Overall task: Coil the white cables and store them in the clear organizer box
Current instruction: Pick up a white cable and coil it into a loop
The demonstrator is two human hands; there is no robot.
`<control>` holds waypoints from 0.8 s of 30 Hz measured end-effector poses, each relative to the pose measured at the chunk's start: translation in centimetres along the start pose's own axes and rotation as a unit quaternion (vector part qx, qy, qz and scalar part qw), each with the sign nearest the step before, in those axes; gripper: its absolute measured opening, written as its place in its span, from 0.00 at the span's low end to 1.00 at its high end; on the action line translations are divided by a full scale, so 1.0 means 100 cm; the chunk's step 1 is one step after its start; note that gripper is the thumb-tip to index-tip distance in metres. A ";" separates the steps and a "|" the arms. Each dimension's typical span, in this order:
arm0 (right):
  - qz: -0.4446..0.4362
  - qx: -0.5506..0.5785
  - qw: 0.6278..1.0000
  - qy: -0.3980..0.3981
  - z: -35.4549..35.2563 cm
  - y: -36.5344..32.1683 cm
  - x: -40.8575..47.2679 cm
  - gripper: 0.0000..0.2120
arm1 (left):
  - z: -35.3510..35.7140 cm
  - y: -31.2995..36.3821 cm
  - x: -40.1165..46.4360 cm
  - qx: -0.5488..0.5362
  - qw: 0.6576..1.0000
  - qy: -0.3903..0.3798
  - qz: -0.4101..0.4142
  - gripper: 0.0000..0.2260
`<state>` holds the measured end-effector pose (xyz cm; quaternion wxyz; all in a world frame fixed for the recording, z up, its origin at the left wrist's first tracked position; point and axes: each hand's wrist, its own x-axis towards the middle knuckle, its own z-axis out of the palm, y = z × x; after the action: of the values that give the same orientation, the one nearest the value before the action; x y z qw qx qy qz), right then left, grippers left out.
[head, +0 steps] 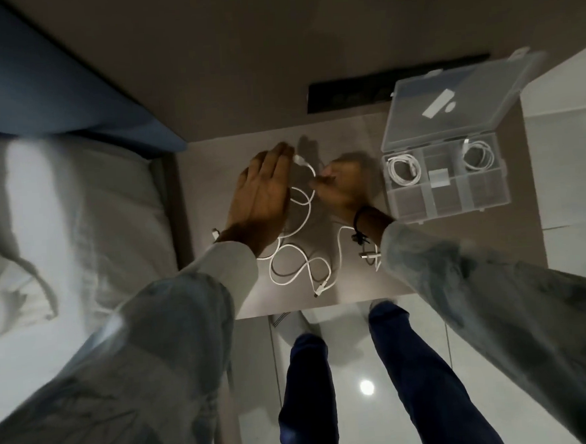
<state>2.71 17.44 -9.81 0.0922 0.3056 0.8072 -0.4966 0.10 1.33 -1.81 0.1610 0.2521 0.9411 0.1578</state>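
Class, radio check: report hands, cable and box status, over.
Left hand flat and open, right hand pinching white cable. Rest of cable loose on table. Organizer box open, two coils stored. Path clear.

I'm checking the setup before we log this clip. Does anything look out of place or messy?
Only the loose white cable, sprawled in uneven loops on the table between the hands. The clear organizer box sits open with two cables coiled neatly inside.

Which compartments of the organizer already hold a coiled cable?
The two far-row corner ones of the clear organizer box: left coil, right coil. The cell between holds only a small white piece; the near row looks empty.
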 end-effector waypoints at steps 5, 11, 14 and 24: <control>-0.205 -0.023 0.978 -0.040 -0.047 -0.084 -0.055 0.01 | -0.088 0.007 -0.009 0.025 0.995 -0.059 0.078 0.24; -0.287 0.010 0.957 -0.045 -0.100 -0.208 -0.122 0.03 | -0.245 0.039 -0.044 0.029 0.997 -0.046 0.049 0.07; -0.290 0.011 0.955 -0.052 -0.114 -0.271 -0.153 0.05 | -0.324 0.062 -0.064 -0.032 0.997 -0.060 -0.021 0.08; -0.261 0.026 0.962 -0.076 -0.130 -0.388 -0.216 0.08 | -0.484 0.096 -0.115 -0.817 0.567 0.049 -0.097 0.14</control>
<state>-0.78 7.56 35.23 0.0122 0.0476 0.8365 -0.5458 -4.90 -7.22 47.86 0.2660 -0.0875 0.4368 0.8549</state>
